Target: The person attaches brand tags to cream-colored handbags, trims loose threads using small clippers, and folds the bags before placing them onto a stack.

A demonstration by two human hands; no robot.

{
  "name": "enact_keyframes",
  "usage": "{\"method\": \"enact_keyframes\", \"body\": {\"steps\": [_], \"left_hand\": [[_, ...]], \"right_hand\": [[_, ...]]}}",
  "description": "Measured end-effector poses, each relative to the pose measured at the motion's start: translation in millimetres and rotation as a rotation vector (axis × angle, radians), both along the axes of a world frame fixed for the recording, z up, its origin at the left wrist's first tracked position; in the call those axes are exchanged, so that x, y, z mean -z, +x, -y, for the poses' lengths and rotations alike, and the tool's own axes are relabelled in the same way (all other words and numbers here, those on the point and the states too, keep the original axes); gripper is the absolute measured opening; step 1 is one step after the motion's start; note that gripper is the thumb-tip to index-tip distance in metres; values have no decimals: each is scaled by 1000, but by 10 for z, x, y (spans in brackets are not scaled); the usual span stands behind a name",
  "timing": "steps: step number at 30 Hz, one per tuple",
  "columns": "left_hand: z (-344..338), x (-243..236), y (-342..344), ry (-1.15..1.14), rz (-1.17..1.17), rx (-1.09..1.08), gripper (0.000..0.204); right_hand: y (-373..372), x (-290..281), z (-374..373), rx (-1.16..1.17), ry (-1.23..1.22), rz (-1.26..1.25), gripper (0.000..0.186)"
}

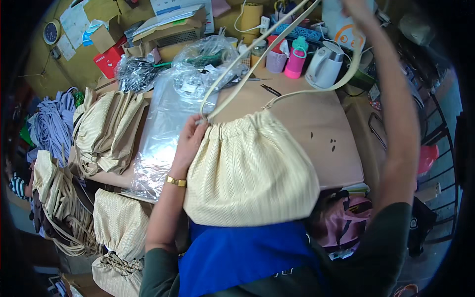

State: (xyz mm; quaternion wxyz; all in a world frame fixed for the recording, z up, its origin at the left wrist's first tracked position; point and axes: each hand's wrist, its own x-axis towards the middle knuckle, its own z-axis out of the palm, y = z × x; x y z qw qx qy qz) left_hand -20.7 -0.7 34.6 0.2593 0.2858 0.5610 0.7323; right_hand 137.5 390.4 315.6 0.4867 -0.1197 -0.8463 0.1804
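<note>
A cream, herringbone-textured drawstring bag [250, 173], gathered at its top, rests against the table's front edge over my lap. My left hand [190, 136] is closed on its upper left corner, where a long cream strap [227, 91] joins a metal fitting. My right hand [358, 15] is raised at the top right edge, blurred and partly cut off, gripping the strap, which loops upward out of view and comes down to the bag's right side.
The tabletop [326, 158] holds plastic sheeting [163, 114], small snips [271, 90], a kettle [321, 67] and bottles [297, 57]. Stacked cream bags [104, 128] lie left. A pink bag [341, 222] is below right. Another person's striped sleeve [19, 185] shows at far left.
</note>
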Motion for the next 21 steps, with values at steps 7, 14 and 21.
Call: {"method": "enact_keyframes", "body": {"steps": [7, 14, 21], "left_hand": [[272, 746, -361, -516, -333, -301, 34], [-39, -296, -786, -839, -1241, -511, 27], [-815, -42, -2363, -743, -1949, -601, 24]], "right_hand": [[-960, 1831, 473, -920, -99, 1323, 27], [-2791, 2528, 718, -649, -265, 479, 24], [-3439, 3007, 493, -578, 323, 776, 42]]}}
